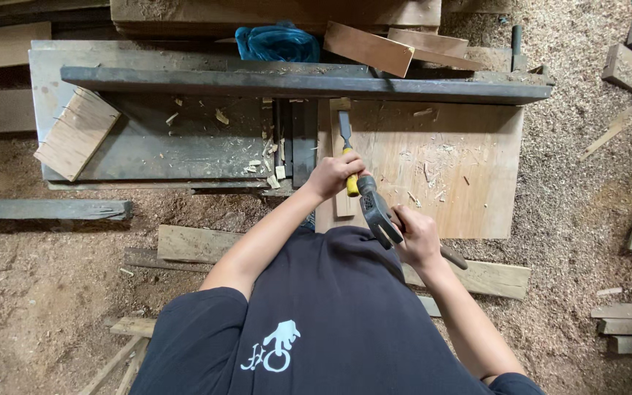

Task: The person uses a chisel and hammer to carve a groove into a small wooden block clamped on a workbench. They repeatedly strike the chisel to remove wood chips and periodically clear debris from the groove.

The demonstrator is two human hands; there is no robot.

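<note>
My left hand [333,175] grips a yellow-handled chisel [346,143] whose blade points away from me onto a narrow wooden strip [325,128]. The strip lies on a workbench beside a wide plywood sheet [455,172]. My right hand [418,235] is closed around the handle of a claw hammer [376,210]. The hammer's head sits right at the butt of the chisel handle. Wood chips lie scattered around the chisel tip.
A dark metal table [148,139] carries a small board [76,134] at left. A long dark rail [301,82] crosses the back, with a blue cloth [278,44] and wood offcuts [369,47] behind it. Planks [192,243] and sawdust cover the floor.
</note>
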